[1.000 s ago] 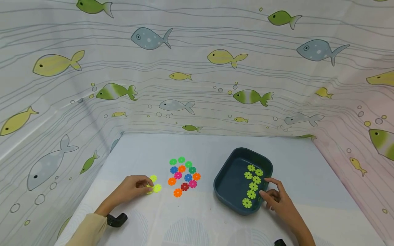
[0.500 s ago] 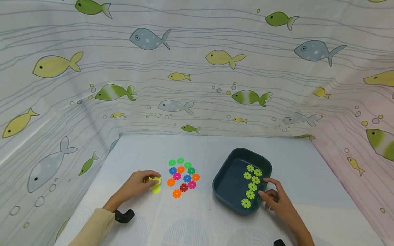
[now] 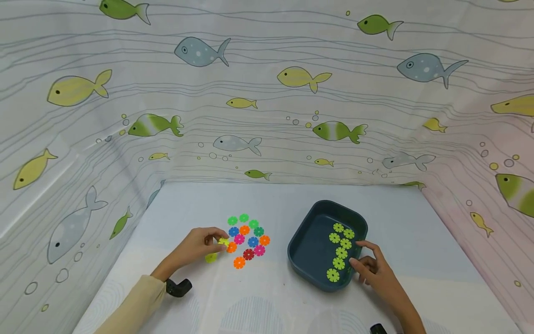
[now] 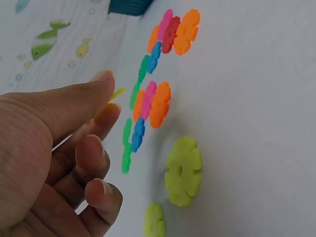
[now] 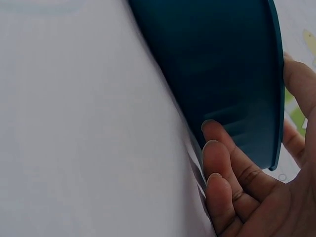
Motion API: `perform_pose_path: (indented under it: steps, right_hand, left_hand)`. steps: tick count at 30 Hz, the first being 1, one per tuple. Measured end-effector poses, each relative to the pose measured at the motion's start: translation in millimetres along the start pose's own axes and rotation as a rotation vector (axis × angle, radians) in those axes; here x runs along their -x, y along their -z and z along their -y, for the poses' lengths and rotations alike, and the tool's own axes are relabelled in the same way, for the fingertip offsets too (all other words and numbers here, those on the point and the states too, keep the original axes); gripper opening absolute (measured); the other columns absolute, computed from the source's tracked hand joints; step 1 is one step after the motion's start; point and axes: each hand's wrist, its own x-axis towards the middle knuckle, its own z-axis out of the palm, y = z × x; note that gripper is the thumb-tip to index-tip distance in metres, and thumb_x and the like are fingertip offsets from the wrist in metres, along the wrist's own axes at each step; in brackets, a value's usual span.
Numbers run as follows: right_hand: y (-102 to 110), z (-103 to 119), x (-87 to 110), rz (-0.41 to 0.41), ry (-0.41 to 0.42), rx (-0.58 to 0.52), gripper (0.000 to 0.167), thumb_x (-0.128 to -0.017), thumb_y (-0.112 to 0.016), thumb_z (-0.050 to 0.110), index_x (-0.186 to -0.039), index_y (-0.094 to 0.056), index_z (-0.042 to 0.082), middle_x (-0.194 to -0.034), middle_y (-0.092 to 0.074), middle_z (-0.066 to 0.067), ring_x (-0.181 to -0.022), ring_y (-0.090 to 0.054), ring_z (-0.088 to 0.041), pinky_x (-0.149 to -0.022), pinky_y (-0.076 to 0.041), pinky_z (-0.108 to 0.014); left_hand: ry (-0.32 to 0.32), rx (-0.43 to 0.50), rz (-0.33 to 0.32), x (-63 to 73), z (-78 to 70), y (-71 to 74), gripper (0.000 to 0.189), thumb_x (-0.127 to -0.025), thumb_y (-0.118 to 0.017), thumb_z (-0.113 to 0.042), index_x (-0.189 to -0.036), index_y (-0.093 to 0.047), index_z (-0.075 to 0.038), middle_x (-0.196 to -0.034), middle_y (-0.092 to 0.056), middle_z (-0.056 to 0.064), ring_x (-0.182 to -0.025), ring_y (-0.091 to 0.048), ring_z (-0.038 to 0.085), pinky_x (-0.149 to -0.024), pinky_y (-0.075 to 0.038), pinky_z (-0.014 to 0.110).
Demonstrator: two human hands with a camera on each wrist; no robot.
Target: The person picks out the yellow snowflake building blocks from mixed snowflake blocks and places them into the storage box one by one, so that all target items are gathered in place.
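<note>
Seven discs [image 3: 341, 253] inside, head view only, right hand [image 3: 377, 273] holding tray [image 3: 310, 253]

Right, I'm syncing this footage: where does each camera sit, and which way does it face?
Head: on the head, facing forward and down at the table; left hand, right hand and a sleeve show.
Left wrist: on that wrist, facing that hand's pinch on a yellow piece; only that hand shows.
Right wrist: on that wrist, facing the tray from outside; only that hand shows.
Head and left wrist share the red piece; head and right wrist, the tray.
</note>
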Motion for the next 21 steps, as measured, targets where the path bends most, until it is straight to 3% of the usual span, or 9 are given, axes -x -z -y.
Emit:
perform_pose_path:
  steps: [9,21]
  right_hand:
    - [0,2,0.5,-0.004,-0.015,0.001,0.061,-0.102,-0.067,0.031,-0.152,-0.033,0.021,-0.091,-0.067,-0.013,-0.068,-0.061,-0.026,-0.059,-0.050,-0.033]
    - [0,9,1.2,-0.010,-0.039,-0.011,0.063,-0.101,-0.069,0.034,-0.151,-0.034,0.021,-0.093,-0.067,-0.013,-0.069,-0.063,-0.027,-0.061,-0.051,-0.034]
  left_hand:
    - [-0.024,0.003,0.028,-14.6,-14.0,-3.1,0.028,-0.089,-0.083,-0.028,-0.115,-0.075,-0.021,-0.097,-0.069,-0.009,-0.070,-0.055,0.015,-0.057,-0.045,0.023]
    - [-0.117,0.032,0.065,-28.6,-27.2,-8.1,0.031,-0.091,-0.081,-0.023,-0.118,-0.075,-0.011,-0.097,-0.069,-0.008,-0.070,-0.054,0.013,-0.060,-0.046,0.024]
